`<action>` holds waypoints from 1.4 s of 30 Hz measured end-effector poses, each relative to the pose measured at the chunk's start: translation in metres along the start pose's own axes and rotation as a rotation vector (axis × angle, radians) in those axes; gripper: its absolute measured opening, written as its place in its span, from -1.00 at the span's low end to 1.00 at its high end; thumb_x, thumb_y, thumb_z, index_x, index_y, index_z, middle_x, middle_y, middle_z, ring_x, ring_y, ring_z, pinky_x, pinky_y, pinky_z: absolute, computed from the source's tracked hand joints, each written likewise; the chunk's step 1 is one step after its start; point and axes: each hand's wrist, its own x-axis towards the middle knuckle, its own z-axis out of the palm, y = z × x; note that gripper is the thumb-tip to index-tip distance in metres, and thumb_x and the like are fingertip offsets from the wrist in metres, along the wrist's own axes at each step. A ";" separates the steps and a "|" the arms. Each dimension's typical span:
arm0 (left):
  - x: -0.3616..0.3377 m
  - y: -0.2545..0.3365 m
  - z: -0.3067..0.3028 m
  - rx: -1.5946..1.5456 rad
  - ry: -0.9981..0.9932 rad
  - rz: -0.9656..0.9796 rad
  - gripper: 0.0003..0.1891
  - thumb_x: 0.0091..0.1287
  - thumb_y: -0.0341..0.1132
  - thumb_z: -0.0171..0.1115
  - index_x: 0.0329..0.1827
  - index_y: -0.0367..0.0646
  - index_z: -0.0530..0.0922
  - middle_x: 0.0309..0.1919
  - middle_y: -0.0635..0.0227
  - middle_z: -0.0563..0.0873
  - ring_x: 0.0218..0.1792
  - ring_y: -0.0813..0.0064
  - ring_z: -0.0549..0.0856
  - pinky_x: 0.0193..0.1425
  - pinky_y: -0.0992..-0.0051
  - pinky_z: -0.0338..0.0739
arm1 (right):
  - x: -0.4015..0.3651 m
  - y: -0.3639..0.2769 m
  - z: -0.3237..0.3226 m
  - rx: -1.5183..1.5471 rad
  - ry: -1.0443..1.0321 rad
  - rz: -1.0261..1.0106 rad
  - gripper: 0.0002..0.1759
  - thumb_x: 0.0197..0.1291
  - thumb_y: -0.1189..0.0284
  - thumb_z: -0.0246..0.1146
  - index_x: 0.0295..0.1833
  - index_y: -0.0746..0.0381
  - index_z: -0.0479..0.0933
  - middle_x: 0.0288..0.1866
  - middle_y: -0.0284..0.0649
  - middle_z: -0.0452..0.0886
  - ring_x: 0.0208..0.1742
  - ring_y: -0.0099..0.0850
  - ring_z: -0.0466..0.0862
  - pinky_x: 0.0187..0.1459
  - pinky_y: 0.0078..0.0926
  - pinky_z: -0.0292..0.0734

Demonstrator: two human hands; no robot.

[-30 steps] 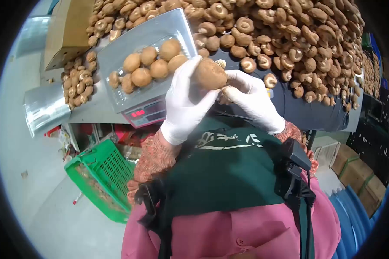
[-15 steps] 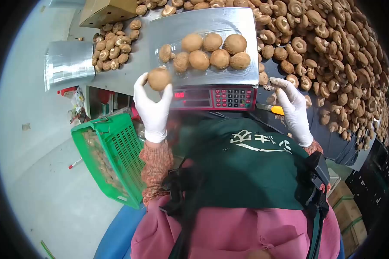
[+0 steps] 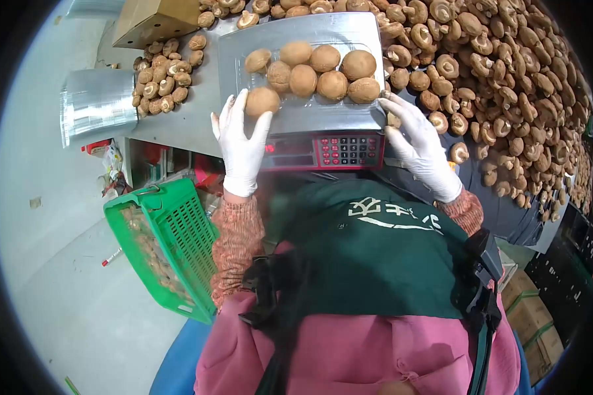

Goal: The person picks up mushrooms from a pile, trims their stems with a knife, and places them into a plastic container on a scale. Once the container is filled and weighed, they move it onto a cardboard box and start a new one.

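Observation:
A clear plastic tray lies on a silver weighing scale, with several brown shiitake mushrooms in it, caps up. My left hand, in a white glove, has its thumb and fingers around one shiitake mushroom at the tray's lower left corner. On the other side, my gloved right hand has fingers and thumb apart, the fingertips by the right edge of the scale. A small mushroom shows between them, beside the scale. The red keypad panel faces me; its lit digits are blurred.
A large heap of shiitake mushrooms covers the table's right side. At left are a small mushroom pile, stacked clear trays and a cardboard box. A green crate of mushrooms stands below, left of me.
My left hand has brought its mushroom up and right, to the tray's corner. The mushroom at the tray's left end now sits higher. My right hand has moved left to the scale's edge.

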 end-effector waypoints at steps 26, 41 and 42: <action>0.030 -0.048 -0.029 -0.396 0.319 -0.183 -0.61 0.41 -0.40 0.31 0.27 -0.35 0.57 0.17 0.08 0.68 0.23 0.25 0.63 0.42 0.28 0.42 | -0.015 0.014 -0.012 -0.053 0.160 0.085 -0.58 0.34 0.56 0.22 0.30 0.25 0.53 0.21 -0.10 0.66 0.25 -0.24 0.65 0.30 -0.34 0.50; 0.040 -0.017 -0.016 -0.127 -0.219 0.102 -0.47 0.06 -0.26 0.56 0.09 -0.20 0.57 -0.03 0.13 0.71 0.00 0.05 0.69 0.28 0.13 0.51 | -0.031 0.014 -0.022 0.011 0.204 0.200 -0.56 0.37 0.47 0.23 0.34 0.26 0.52 0.18 -0.08 0.65 0.23 -0.22 0.64 0.28 -0.33 0.48; 0.031 -0.018 -0.019 -0.043 -0.236 0.131 -0.44 0.08 -0.21 0.57 0.14 -0.13 0.56 0.00 0.20 0.71 0.10 0.09 0.66 0.47 -0.02 0.30 | -0.032 0.015 -0.022 0.021 0.222 0.227 -0.56 0.37 0.48 0.23 0.34 0.25 0.52 0.18 -0.08 0.66 0.22 -0.23 0.65 0.27 -0.35 0.49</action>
